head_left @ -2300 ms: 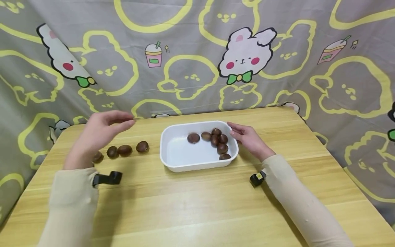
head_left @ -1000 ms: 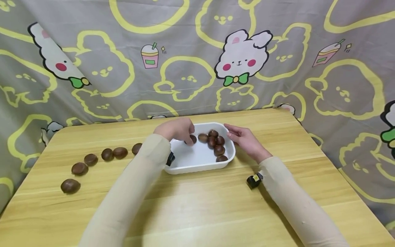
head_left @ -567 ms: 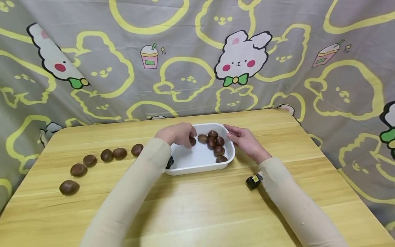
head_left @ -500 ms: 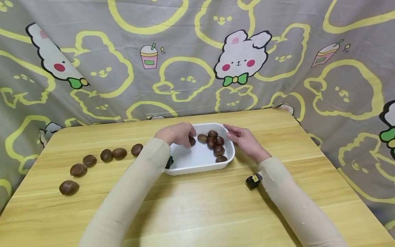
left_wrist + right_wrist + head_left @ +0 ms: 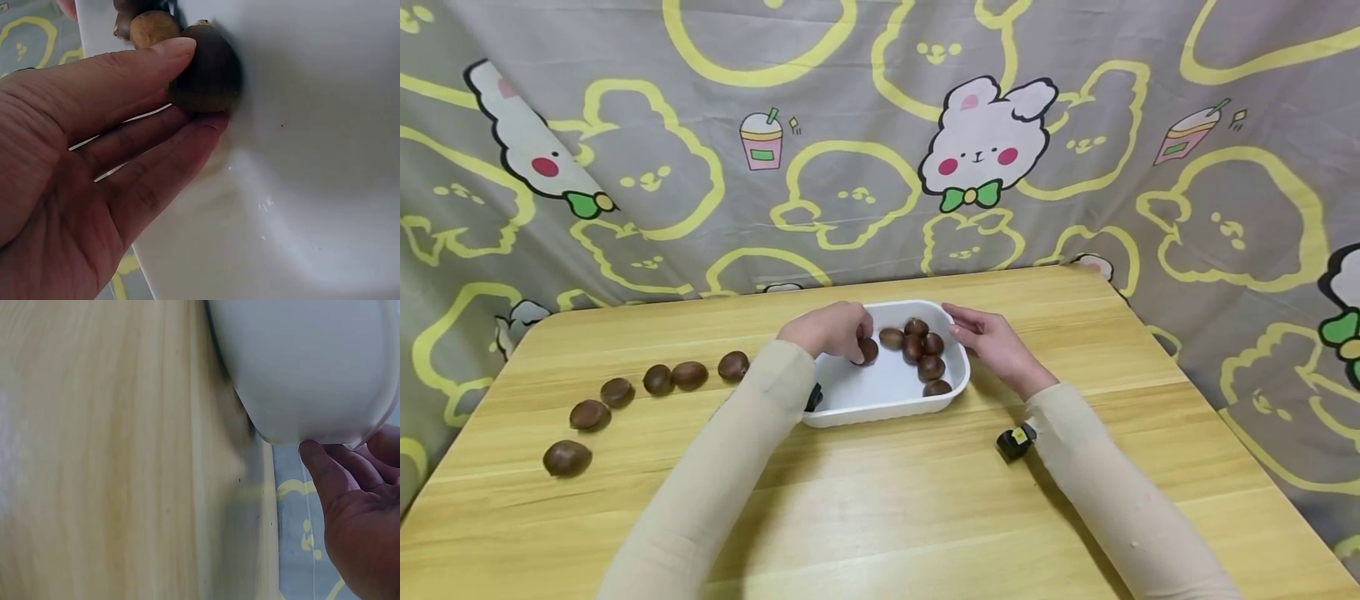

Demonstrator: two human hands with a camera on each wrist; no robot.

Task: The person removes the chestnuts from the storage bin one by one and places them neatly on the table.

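Brown chestnut (image 5: 869,350) sat pinched in left hand (image 5: 827,328) | smooth shell risked slipping back into tray (image 5: 880,411) | right hand (image 5: 1002,346) touched tray's right edge, grip unclear

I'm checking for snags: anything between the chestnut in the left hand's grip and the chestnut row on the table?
Yes, the white tray: its left wall, mostly hidden by the left hand and sleeve, separates the chestnut from the row.
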